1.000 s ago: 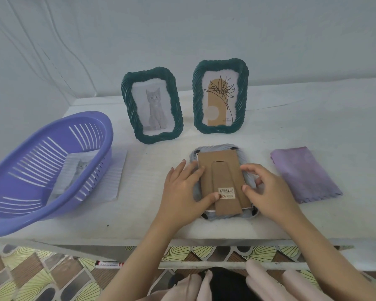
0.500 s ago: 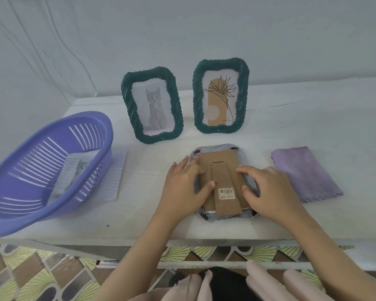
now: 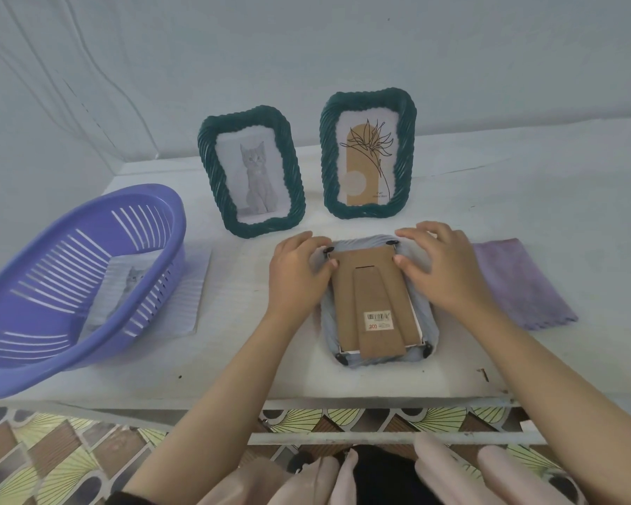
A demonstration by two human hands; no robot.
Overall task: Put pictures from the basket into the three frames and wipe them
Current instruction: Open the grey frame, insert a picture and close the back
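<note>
A pale blue frame (image 3: 424, 315) lies face down near the table's front edge, its brown cardboard back (image 3: 374, 304) with a barcode sticker facing up. My left hand (image 3: 296, 271) rests on the frame's far left corner, thumb on the cardboard. At the far right corner my right hand (image 3: 439, 264) rests with its fingertips by a black clip. Two dark green frames stand behind: one with a cat picture (image 3: 250, 176), one with a flower drawing (image 3: 368, 154). A purple basket (image 3: 70, 278) at the left holds a cat picture (image 3: 124, 289).
A purple cloth (image 3: 518, 282) lies flat to the right of the face-down frame. A white sheet (image 3: 194, 297) pokes out from under the basket. The wall runs close behind the standing frames. Patterned floor shows below the table's front edge.
Both hands have slid from the middle of the cardboard back up to the frame's far corners. The frame, basket and cloth stay where they were.
</note>
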